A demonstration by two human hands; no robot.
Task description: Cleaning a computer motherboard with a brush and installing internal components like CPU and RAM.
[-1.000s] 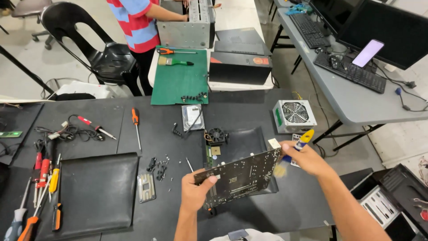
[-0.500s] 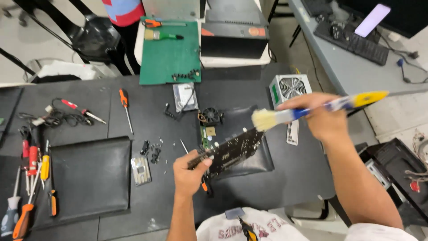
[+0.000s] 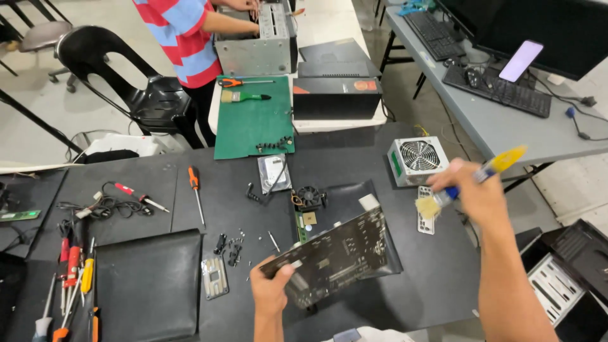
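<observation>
head cam | steep downward view, facing forward | near dark worktable [image 3: 405,278] | single view

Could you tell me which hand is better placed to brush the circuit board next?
Probably the right hand: it already holds the brush, while the left hand grips the circuit board.

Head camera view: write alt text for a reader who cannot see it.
A person's left hand tilts a dark circuit board off a black table, while the right hand holds a yellow-handled brush raised beside it. A grey power supply and loose screws lie nearby.
</observation>
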